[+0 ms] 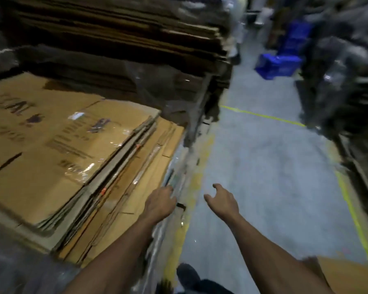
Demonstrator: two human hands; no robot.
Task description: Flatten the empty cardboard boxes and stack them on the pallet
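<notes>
Both hands are hanging loose and holding nothing, the left hand [160, 201] hovering right at the near edge of the flattened cardboard stack [77, 149] lying off to its left, while the right hand [221, 200] is floating farther out over the grey floor [263, 166].

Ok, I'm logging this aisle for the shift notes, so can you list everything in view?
Flattened brown cardboard boxes: one low stack, brown with dark print, left.
Tall stack of flattened dark cardboard: one, dark brown, behind it.
Blue plastic crates: several, blue, far end of the aisle.
Grey concrete floor: grey with yellow lines.
Orange-brown cardboard piece: one, bottom right corner.
Dark shoe: one, bottom centre.
Left hand: at the low stack's right edge; whether it is touching is unclear.
Right hand: over the floor, fingers loosely curled, holding nothing.
</notes>
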